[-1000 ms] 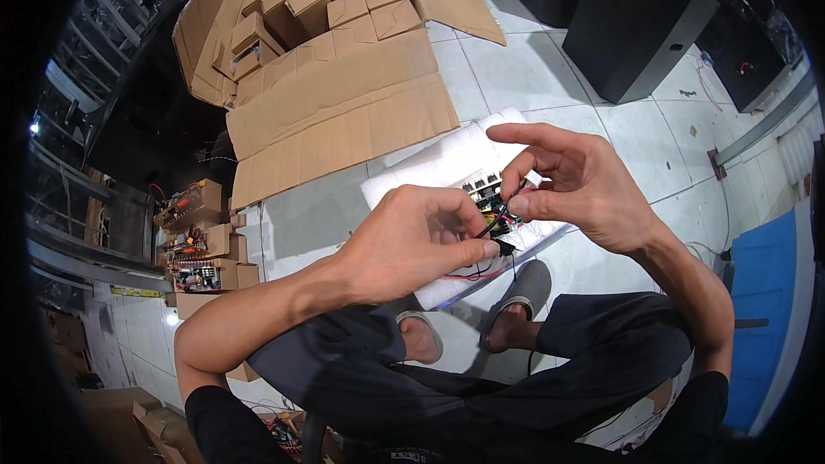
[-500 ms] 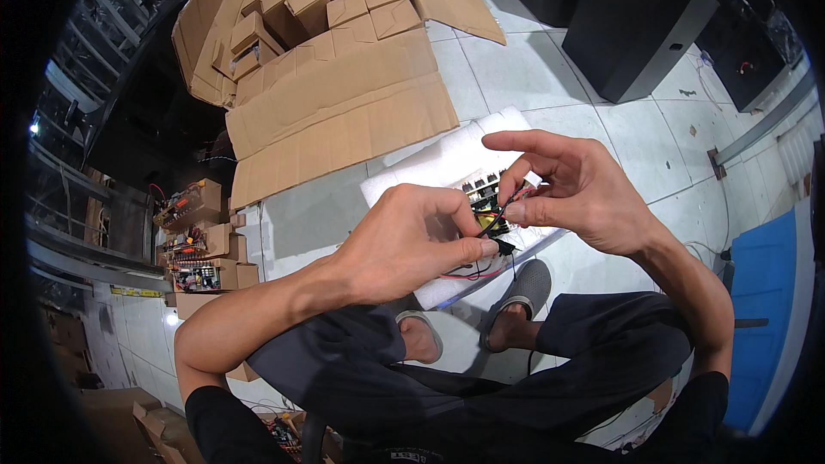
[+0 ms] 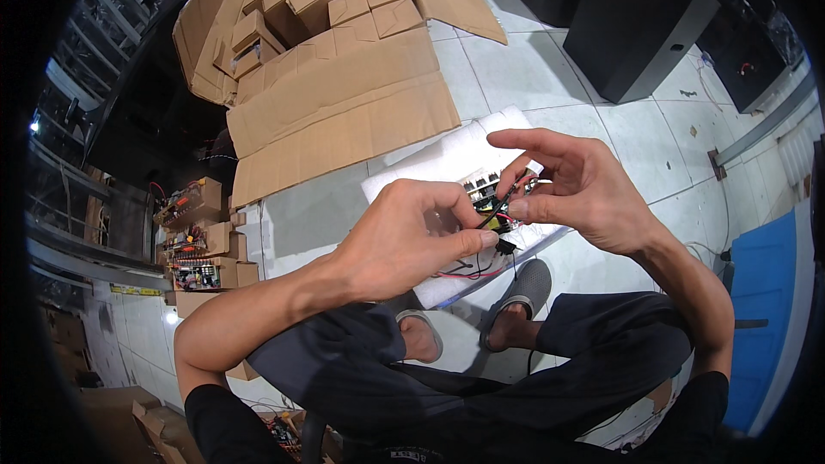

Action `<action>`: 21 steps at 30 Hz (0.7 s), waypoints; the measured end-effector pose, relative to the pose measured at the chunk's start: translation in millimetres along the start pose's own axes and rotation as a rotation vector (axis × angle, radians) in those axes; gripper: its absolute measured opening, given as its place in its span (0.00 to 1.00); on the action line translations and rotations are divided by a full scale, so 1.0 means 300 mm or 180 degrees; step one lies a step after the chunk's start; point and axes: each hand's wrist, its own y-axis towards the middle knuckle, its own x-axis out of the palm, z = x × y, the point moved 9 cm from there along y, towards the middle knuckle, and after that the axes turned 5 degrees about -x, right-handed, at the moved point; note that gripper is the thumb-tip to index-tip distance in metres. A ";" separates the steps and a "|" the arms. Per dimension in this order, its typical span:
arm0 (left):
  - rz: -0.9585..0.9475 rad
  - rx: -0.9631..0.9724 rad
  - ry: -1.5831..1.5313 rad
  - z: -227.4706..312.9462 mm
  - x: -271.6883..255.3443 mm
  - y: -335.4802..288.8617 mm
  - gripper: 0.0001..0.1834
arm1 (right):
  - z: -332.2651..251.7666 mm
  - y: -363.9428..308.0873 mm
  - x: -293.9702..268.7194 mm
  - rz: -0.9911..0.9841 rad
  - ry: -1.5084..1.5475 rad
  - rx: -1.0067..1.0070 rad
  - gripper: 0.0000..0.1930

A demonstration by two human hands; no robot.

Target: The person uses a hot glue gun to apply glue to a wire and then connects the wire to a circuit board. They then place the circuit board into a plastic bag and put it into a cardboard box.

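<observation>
My left hand (image 3: 408, 228) is closed, thumb and index finger pinching a black cable (image 3: 491, 214) over a circuit board. My right hand (image 3: 571, 189) has its thumb and a finger closed on the same cable's other stretch, beside a white plug (image 3: 534, 169); its index finger sticks out to the left. Beneath both hands the circuit board (image 3: 479, 183), with black and yellow parts, lies on a white foam block (image 3: 455, 150). Red and black wires (image 3: 471, 273) trail over the foam's near side. Part of the board is hidden by my hands.
Beyond the foam stands a large open carton (image 3: 344, 103) filled with small cardboard boxes (image 3: 348, 9). More circuit boards in boxes (image 3: 196, 275) sit at the left. Tall black cabinets (image 3: 636, 26) stand at the far right, a blue panel (image 3: 760, 309) nearer. My feet are just below the foam.
My right thumb and finger have shifted slightly along the cable, and the white plug sits a little lower. The left hand holds nearly the same place.
</observation>
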 end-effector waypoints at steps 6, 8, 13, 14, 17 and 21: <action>-0.0003 0.0016 0.0124 -0.001 -0.001 0.002 0.09 | -0.004 0.001 -0.008 0.0068 -0.0074 0.0020 0.31; -0.0008 0.0050 0.0147 0.000 0.000 0.001 0.09 | -0.004 0.000 -0.010 0.0066 -0.0103 0.0020 0.31; -0.0033 0.0144 0.0116 0.008 0.004 -0.001 0.10 | -0.006 -0.001 -0.014 0.0064 -0.0140 0.0033 0.30; -0.0042 0.0154 0.0090 0.008 0.005 -0.002 0.10 | -0.007 0.000 -0.013 0.0065 -0.0130 0.0044 0.30; -0.0081 0.0191 0.0007 0.010 0.009 -0.003 0.09 | -0.007 0.001 -0.015 0.0066 -0.0064 0.0046 0.30; -0.0112 0.0242 0.0003 0.019 0.014 -0.003 0.09 | 0.005 0.001 -0.017 0.0051 0.0144 0.0033 0.31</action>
